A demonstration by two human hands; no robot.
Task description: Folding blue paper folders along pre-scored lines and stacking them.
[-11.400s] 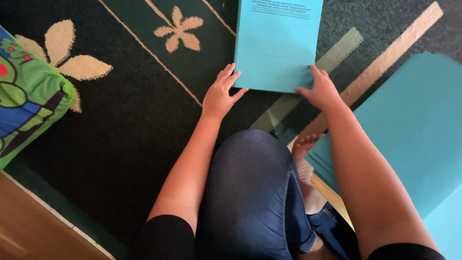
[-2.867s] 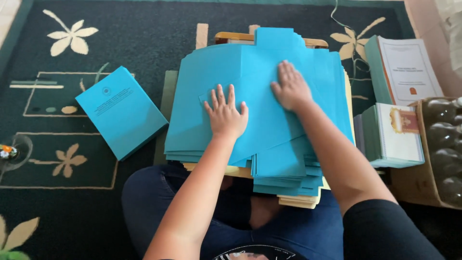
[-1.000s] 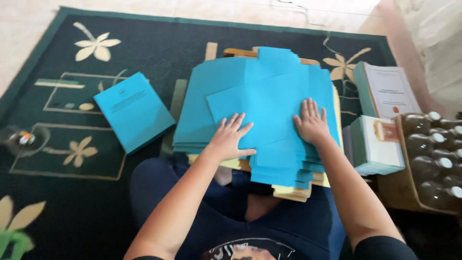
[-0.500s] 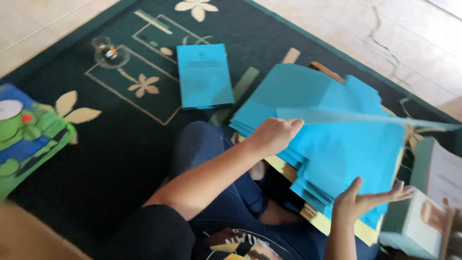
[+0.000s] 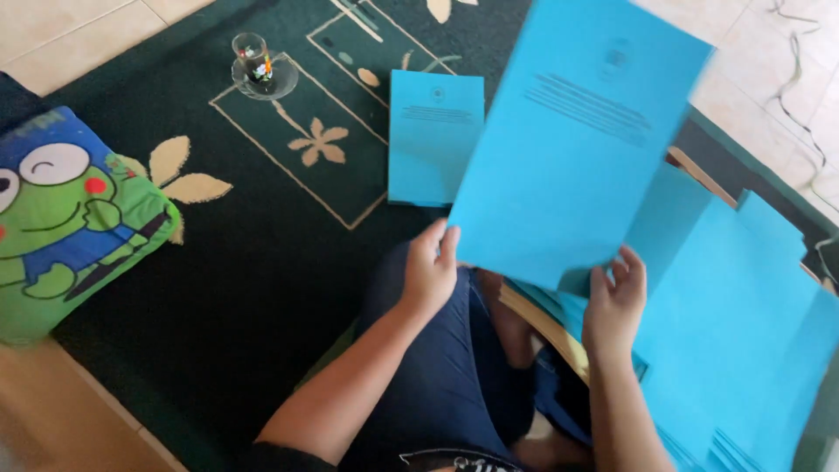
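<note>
Dark green carpet (image 5: 218,288) with cream flower pattern over pale floor tiles (image 5: 61,35); daylit; frog cushion (image 5: 70,218) at left.

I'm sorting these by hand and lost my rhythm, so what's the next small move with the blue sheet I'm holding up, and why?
Probably lower the blue sheet leftward onto the small blue pile on the rug. Both hands, left hand and right hand, grip its bottom edge, lifted clear of the large stack, and that pile looks alike.

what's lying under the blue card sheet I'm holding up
Under the blue sheet, the dark rug and part of the blue stack show. Whatever lies directly behind it is covered.
</note>
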